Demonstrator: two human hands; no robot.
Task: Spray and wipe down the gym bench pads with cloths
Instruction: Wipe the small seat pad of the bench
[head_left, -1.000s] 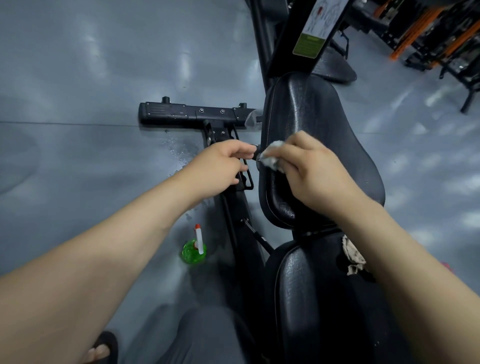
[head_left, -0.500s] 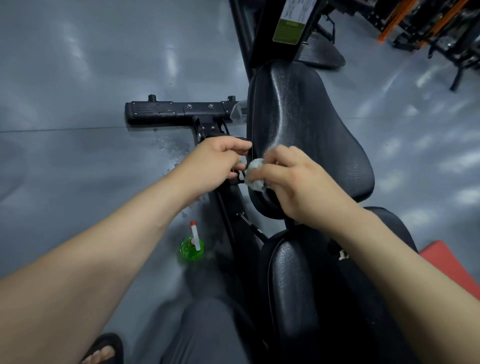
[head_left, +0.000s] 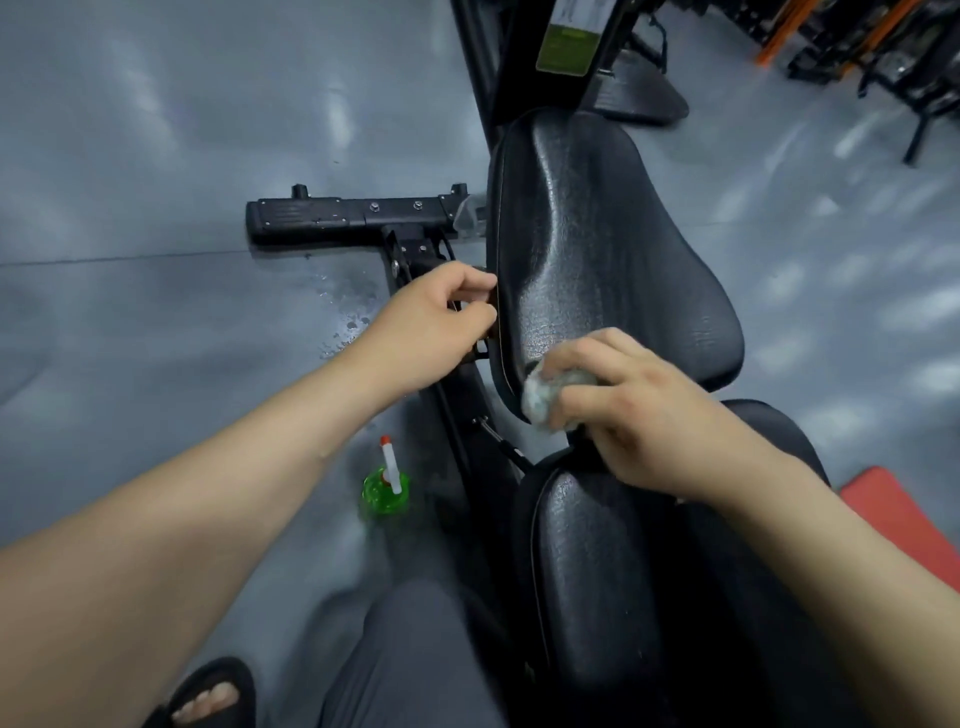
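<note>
Your right hand (head_left: 639, 410) has slid the crumpled grey-white cloth (head_left: 545, 397) down the left rim of the black textured vinyl back pad (head_left: 597, 249), from mid-edge to its lower left corner, just above the black vinyl seat pad (head_left: 597, 571). Its fingers are curled tight round the wad, pressing it on the rim. Your left hand (head_left: 431, 325) stays curled on the same rim higher up, bracing the pad.

To finish this stroke well, you should probably keep that brace, roll the cloth round the corner and into the gap between the two pads, then turn it to a fresh face.

The back pad's long axis runs away from you, narrow end pointing at the black upright frame (head_left: 483, 67), broad end toward you. Your green spray bottle with a white nozzle (head_left: 387, 488) stands on the grey floor (head_left: 156, 130), well apart from both hands.
</note>
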